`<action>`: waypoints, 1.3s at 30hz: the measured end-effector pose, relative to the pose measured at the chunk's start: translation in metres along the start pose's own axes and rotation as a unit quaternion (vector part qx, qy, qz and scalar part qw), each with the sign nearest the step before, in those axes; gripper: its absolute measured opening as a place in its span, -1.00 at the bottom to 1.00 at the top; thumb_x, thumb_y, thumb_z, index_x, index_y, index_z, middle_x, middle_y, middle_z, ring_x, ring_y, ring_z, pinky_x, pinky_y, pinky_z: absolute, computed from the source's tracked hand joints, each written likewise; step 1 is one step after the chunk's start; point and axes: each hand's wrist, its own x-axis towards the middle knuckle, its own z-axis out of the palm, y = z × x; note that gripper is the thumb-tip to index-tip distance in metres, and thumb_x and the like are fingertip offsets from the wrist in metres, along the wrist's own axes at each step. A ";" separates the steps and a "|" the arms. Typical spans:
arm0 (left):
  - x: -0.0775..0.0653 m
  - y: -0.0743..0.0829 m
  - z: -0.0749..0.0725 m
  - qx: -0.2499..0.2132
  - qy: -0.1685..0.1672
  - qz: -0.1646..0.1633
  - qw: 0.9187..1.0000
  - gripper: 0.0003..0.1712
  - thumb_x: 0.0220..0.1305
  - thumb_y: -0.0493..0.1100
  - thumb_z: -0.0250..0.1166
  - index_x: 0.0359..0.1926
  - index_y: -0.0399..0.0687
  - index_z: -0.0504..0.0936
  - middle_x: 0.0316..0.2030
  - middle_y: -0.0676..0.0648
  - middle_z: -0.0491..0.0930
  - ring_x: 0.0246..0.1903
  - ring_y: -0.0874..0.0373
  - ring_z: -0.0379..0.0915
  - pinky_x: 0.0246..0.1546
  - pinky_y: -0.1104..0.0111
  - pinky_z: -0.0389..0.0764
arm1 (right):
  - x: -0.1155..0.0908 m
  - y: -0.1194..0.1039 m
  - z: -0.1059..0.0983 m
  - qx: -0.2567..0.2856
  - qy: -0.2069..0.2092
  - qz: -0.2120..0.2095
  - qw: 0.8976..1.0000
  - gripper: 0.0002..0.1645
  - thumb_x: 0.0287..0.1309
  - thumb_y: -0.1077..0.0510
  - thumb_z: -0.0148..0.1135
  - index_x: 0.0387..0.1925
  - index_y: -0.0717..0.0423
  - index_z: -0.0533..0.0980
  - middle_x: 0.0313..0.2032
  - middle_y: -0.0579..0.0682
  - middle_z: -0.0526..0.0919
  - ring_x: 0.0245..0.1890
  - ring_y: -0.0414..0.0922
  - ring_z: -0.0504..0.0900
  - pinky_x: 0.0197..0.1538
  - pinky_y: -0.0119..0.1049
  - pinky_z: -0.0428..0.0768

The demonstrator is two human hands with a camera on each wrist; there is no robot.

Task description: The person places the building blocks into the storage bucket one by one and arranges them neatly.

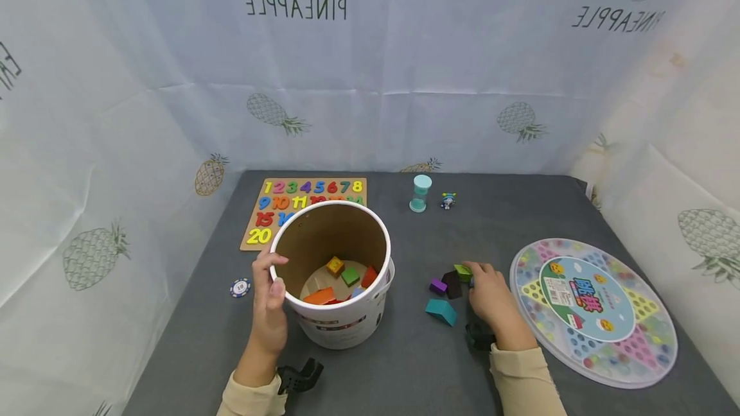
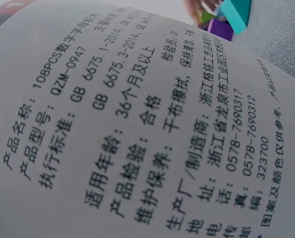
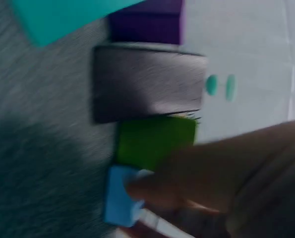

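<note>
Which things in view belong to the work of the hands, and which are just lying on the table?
Probably in use:
white bucket, held by the left hand
blocks inside it
blue block, at the right hand
green block, dark block, purple block, teal block

Just lying about:
number board, sand timer, small figurine, poker chip, round game board

Bucket (image 1: 341, 332): smooth outside, faint sheen, cardboard-like brown inside; table cover (image 1: 405, 377) under bucket: matt, fine-grained, reads as cloth to me; right of bucket, teal block (image 1: 440, 311) and blue block (image 3: 117, 198): smooth, look like painted wood; number board (image 1: 309, 194) behind bucket: wood look; game board (image 1: 590, 300) far right of bucket: glossy plastic; curtain (image 1: 399, 50) beyond bucket: thin creased cloth
</note>
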 end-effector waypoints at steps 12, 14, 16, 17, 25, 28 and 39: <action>0.000 0.000 0.001 -0.001 0.000 0.012 1.000 -0.55 0.37 -0.05 -0.20 0.04 -0.38 0.19 0.38 -0.24 -0.04 0.33 -0.18 -0.18 0.21 0.21 -0.03 | -0.003 0.012 -0.003 0.041 0.065 0.025 0.997 -0.57 0.04 0.15 0.35 -0.04 0.18 0.48 -0.19 0.26 0.48 -0.34 0.08 0.53 -0.31 0.01 0.50; -0.001 0.000 0.002 -0.003 -0.002 0.014 1.000 -0.56 0.37 -0.06 -0.20 0.03 -0.38 0.18 0.38 -0.24 -0.03 0.32 -0.20 -0.18 0.21 0.20 -0.02 | -0.008 -0.002 -0.018 0.069 0.108 -0.001 0.992 -0.60 0.08 0.16 0.32 -0.02 0.14 0.49 -0.17 0.22 0.45 -0.35 0.05 0.52 -0.35 -0.05 0.51; -0.001 0.001 0.002 -0.007 -0.003 0.014 1.000 -0.57 0.36 -0.08 -0.21 0.03 -0.39 0.17 0.37 -0.24 -0.02 0.31 -0.21 -0.16 0.20 0.18 0.01 | -0.013 -0.024 -0.038 0.109 0.159 -0.055 0.980 -0.62 0.09 0.17 0.33 -0.02 0.09 0.50 -0.16 0.13 0.43 -0.33 -0.04 0.52 -0.33 -0.15 0.53; -0.001 0.001 0.002 -0.009 -0.002 0.014 1.000 -0.57 0.36 -0.09 -0.21 0.03 -0.40 0.17 0.36 -0.25 -0.02 0.31 -0.21 -0.16 0.19 0.17 0.02 | -0.015 -0.038 -0.049 0.134 0.180 -0.092 0.970 -0.62 0.09 0.20 0.33 -0.03 0.08 0.50 -0.15 0.08 0.43 -0.32 -0.08 0.52 -0.31 -0.22 0.55; 0.000 0.001 0.004 -0.001 0.002 0.011 1.000 -0.58 0.34 -0.13 -0.21 0.02 -0.44 0.16 0.32 -0.29 0.03 0.31 -0.19 -0.13 0.20 0.14 0.02 | -0.030 -0.148 -0.079 0.276 0.195 -0.328 0.882 -0.61 0.04 0.17 0.40 -0.05 -0.06 0.54 -0.10 -0.22 0.55 -0.03 -0.21 0.47 0.05 -0.23 0.43; -0.001 -0.001 0.005 -0.001 0.001 0.005 1.000 -0.58 0.34 -0.14 -0.22 0.03 -0.42 0.16 0.34 -0.26 0.02 0.32 -0.17 -0.14 0.20 0.12 0.01 | -0.025 -0.173 -0.061 0.261 0.145 -0.339 0.892 -0.69 0.09 0.08 0.36 -0.09 -0.12 0.55 -0.13 -0.31 0.55 0.00 -0.27 0.43 0.16 -0.15 0.34; -0.007 -0.002 0.002 0.007 -0.002 0.008 1.000 -0.62 0.33 -0.16 -0.22 0.02 -0.39 0.17 0.34 -0.28 0.02 0.30 -0.18 -0.11 0.18 0.07 0.06 | -0.018 -0.157 -0.035 0.304 0.137 -0.347 0.877 -0.81 0.19 0.15 0.26 -0.16 -0.17 0.58 -0.08 -0.32 0.53 0.05 -0.26 0.39 0.08 -0.16 0.40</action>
